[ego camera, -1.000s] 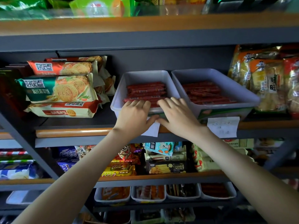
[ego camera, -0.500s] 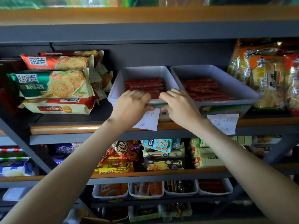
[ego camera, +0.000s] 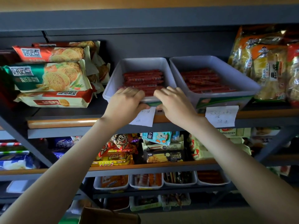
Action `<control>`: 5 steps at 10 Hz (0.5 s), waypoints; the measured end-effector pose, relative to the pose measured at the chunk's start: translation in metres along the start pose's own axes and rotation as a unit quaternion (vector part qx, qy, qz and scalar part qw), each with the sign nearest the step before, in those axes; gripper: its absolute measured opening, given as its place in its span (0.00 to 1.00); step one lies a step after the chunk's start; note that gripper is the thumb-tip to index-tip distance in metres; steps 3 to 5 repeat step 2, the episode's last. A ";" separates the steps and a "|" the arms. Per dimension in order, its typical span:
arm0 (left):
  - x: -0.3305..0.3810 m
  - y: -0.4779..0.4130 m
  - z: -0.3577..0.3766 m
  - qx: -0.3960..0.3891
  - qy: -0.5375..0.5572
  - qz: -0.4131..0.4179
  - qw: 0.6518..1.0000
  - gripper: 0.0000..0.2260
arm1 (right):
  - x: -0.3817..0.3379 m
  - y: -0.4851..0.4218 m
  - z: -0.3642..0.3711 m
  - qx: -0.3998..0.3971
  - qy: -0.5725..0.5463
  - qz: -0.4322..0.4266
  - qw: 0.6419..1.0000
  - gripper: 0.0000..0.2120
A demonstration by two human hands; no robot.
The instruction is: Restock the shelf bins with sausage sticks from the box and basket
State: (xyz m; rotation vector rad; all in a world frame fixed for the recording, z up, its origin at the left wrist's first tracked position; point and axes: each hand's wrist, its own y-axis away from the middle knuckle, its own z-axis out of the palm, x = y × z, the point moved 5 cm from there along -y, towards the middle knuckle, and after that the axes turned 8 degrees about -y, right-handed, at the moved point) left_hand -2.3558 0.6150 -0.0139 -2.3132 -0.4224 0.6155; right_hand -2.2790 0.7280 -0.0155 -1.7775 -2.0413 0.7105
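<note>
The left hand (ego camera: 125, 102) and right hand (ego camera: 175, 102) grip the front rim of the left white bin (ego camera: 113, 81), fingers hooked over the edge and a narrow gap between them. Red sausage sticks (ego camera: 143, 78) lie flat inside, below the rim. The bin's right wall sits just beside the second bin (ego camera: 234, 81), and biscuit packs (ego camera: 48, 76) lie near its left wall.

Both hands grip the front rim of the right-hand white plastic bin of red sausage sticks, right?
No. Head view: left hand and right hand grip the front rim of the left-hand white plastic bin of red sausage sticks, not the right-hand white plastic bin.
</note>
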 end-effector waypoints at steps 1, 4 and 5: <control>0.013 -0.003 -0.008 -0.005 -0.032 -0.022 0.999 0.18 | 0.001 0.002 -0.002 -0.048 -0.025 0.022 0.998 0.16; 0.024 -0.009 -0.018 0.030 -0.033 -0.023 0.999 0.16 | -0.010 0.002 -0.045 -0.005 -0.147 0.017 0.989 0.21; 0.024 -0.009 -0.018 0.030 -0.033 -0.023 0.999 0.16 | -0.010 0.002 -0.045 -0.005 -0.147 0.017 0.989 0.21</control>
